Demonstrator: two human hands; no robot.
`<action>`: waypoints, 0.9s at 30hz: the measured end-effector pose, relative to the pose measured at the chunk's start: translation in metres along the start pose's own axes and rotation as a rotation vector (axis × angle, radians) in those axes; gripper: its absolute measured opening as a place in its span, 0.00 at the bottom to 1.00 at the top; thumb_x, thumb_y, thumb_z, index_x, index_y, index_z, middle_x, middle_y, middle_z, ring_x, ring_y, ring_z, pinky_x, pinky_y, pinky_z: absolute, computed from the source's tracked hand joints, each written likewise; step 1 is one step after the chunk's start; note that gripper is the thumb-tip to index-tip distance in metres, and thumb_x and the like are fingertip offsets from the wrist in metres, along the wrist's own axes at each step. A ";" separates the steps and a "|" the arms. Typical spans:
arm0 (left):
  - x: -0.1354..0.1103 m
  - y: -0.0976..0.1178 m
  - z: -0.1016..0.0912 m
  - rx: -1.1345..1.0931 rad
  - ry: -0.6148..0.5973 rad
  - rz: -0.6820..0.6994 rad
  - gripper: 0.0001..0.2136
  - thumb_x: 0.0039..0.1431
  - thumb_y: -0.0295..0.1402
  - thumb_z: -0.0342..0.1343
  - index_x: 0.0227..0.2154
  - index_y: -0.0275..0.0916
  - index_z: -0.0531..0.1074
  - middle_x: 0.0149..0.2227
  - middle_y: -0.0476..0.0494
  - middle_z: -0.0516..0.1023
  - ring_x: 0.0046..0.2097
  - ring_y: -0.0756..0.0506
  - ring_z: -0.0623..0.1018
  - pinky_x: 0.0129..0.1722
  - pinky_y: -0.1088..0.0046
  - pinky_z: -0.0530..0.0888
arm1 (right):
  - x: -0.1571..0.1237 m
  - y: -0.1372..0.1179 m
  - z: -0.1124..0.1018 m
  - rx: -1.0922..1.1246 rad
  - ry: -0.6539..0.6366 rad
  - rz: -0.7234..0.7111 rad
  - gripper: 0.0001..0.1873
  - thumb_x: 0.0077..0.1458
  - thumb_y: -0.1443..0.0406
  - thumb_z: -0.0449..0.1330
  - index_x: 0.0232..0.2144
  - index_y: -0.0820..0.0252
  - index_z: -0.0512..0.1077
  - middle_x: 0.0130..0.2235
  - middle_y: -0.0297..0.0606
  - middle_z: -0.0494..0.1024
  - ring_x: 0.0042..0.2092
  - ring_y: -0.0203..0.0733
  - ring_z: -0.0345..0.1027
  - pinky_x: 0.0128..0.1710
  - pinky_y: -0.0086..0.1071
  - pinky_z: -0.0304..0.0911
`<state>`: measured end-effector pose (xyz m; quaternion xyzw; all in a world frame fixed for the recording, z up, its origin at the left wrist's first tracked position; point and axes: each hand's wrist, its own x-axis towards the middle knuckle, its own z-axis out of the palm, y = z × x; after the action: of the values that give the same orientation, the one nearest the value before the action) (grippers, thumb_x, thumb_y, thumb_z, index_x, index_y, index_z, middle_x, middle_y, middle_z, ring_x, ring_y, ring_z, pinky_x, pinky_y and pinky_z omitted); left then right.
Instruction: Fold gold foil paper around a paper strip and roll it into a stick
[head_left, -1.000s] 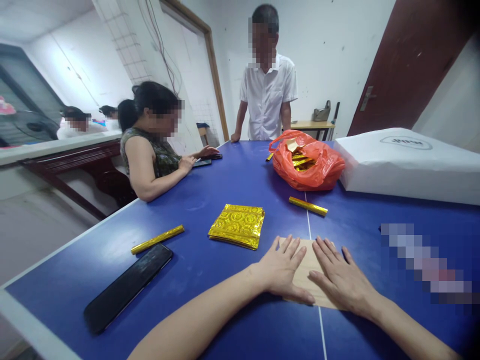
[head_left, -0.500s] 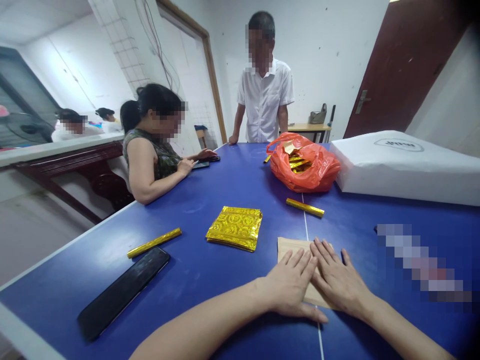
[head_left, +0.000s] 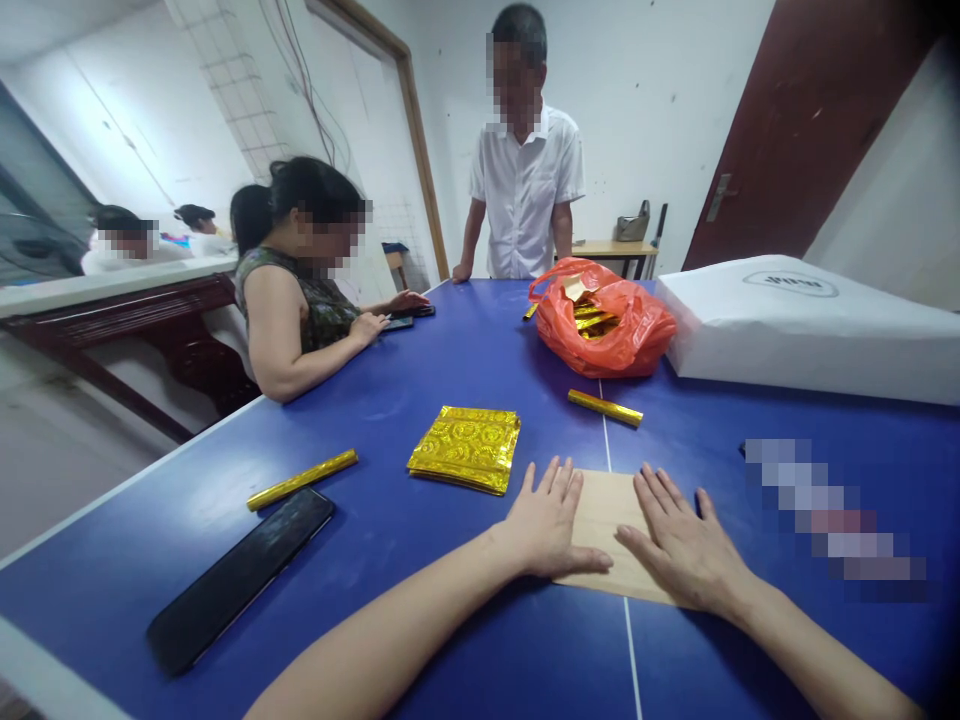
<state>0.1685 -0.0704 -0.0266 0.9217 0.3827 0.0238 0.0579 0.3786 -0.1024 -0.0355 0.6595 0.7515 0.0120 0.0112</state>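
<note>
A tan sheet of paper (head_left: 609,510) lies flat on the blue table (head_left: 405,600). My left hand (head_left: 553,522) rests on its left side, fingers spread and thumb across the sheet. Opposite it, my right hand (head_left: 684,540) lies flat over the right part of the paper, fingers stretched out. The hands are apart, with bare paper showing between them. Just beyond my left hand is a stack of gold foil paper (head_left: 465,450). A gold foil roll (head_left: 604,408) lies past the sheet's far edge.
A red plastic bag (head_left: 607,325) with gold pieces stands farther back, beside a large white package (head_left: 810,325). On the left are another gold roll (head_left: 303,479) and a black phone (head_left: 244,580). One person (head_left: 300,300) sits at the left edge; another (head_left: 525,190) stands at the far end.
My left hand has moved left across the paper, away from my right hand, uncovering its middle. My right hand stays flat on the right side. The view has shifted slightly.
</note>
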 end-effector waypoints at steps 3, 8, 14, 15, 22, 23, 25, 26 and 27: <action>0.002 -0.001 0.000 0.008 -0.002 -0.014 0.47 0.48 0.64 0.33 0.61 0.29 0.39 0.63 0.30 0.36 0.62 0.34 0.37 0.56 0.47 0.41 | 0.000 0.001 -0.002 -0.010 0.054 0.068 0.40 0.53 0.46 0.39 0.58 0.70 0.53 0.61 0.52 0.48 0.62 0.56 0.39 0.54 0.62 0.36; 0.005 -0.001 0.001 0.023 0.032 -0.014 0.46 0.49 0.63 0.31 0.61 0.28 0.41 0.62 0.30 0.39 0.62 0.33 0.40 0.56 0.46 0.40 | -0.006 -0.018 -0.008 0.030 0.197 -0.179 0.35 0.55 0.48 0.42 0.60 0.61 0.50 0.63 0.46 0.45 0.62 0.51 0.36 0.57 0.56 0.35; 0.007 -0.004 0.000 -0.003 0.014 0.025 0.46 0.48 0.64 0.30 0.61 0.29 0.40 0.63 0.31 0.38 0.63 0.35 0.38 0.56 0.46 0.41 | -0.008 -0.026 -0.007 0.145 -0.015 -0.396 0.39 0.54 0.44 0.41 0.61 0.60 0.46 0.62 0.45 0.47 0.62 0.51 0.37 0.57 0.53 0.40; 0.007 -0.005 0.000 -0.009 0.010 0.025 0.46 0.48 0.64 0.30 0.61 0.30 0.40 0.63 0.31 0.38 0.63 0.35 0.38 0.56 0.45 0.40 | -0.008 -0.022 -0.006 0.140 -0.014 -0.376 0.40 0.54 0.44 0.41 0.61 0.61 0.46 0.62 0.46 0.47 0.62 0.52 0.37 0.58 0.53 0.39; 0.009 -0.006 0.002 -0.007 -0.007 0.021 0.49 0.46 0.66 0.30 0.61 0.28 0.39 0.63 0.30 0.36 0.62 0.33 0.38 0.55 0.44 0.38 | -0.012 0.008 0.000 0.066 -0.007 -0.242 0.42 0.52 0.42 0.41 0.60 0.62 0.46 0.62 0.47 0.46 0.62 0.54 0.35 0.57 0.56 0.39; 0.009 -0.006 0.002 -0.002 -0.009 0.019 0.49 0.46 0.66 0.30 0.61 0.28 0.39 0.63 0.30 0.36 0.62 0.33 0.38 0.55 0.44 0.38 | -0.014 0.012 0.002 0.055 -0.009 -0.232 0.42 0.52 0.42 0.41 0.60 0.62 0.46 0.62 0.47 0.45 0.62 0.53 0.35 0.57 0.56 0.39; 0.009 -0.006 0.002 0.010 -0.014 0.020 0.49 0.46 0.66 0.30 0.61 0.28 0.39 0.63 0.31 0.36 0.62 0.33 0.39 0.55 0.44 0.39 | -0.016 0.020 0.004 0.037 -0.003 -0.202 0.42 0.52 0.42 0.41 0.60 0.63 0.46 0.62 0.47 0.45 0.62 0.53 0.36 0.57 0.56 0.39; 0.009 -0.008 0.002 0.019 -0.017 0.022 0.49 0.46 0.65 0.30 0.61 0.29 0.39 0.63 0.31 0.36 0.62 0.33 0.39 0.55 0.43 0.39 | -0.017 0.023 0.005 0.032 0.003 -0.180 0.42 0.52 0.42 0.41 0.60 0.63 0.46 0.62 0.47 0.45 0.62 0.53 0.37 0.57 0.56 0.39; 0.009 -0.009 0.002 0.029 -0.019 0.020 0.48 0.47 0.65 0.30 0.61 0.29 0.39 0.63 0.32 0.36 0.62 0.33 0.39 0.55 0.43 0.39 | -0.018 0.026 0.006 0.029 0.010 -0.154 0.42 0.53 0.43 0.40 0.60 0.64 0.46 0.62 0.47 0.45 0.62 0.53 0.37 0.56 0.56 0.39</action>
<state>0.1687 -0.0579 -0.0299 0.9265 0.3732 0.0103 0.0479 0.4068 -0.1172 -0.0406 0.5996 0.8003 0.0036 -0.0011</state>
